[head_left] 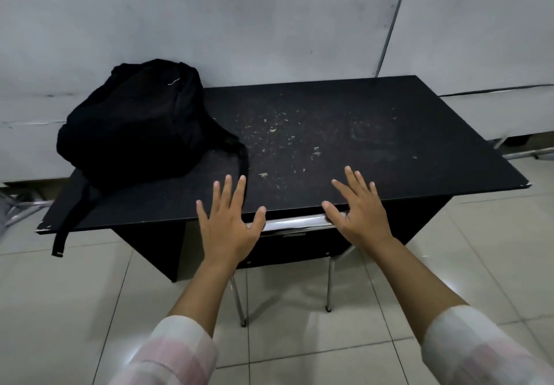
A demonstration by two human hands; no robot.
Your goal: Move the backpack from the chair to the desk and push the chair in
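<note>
Chrome legs and the top rail of the chair (295, 223) are seen tucked under the desk (374, 133). Above the rail, the left hand (230, 223) and right hand (359, 214) are held flat, fingers spread, nothing gripped. Farther back, the backpack (135, 121) lies on the desk's left end; a dangling strap could be snagged, dragging it off.

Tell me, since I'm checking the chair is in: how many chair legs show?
2: one chair leg below the left wrist, one below the right; others likely hidden under the desk.
</note>
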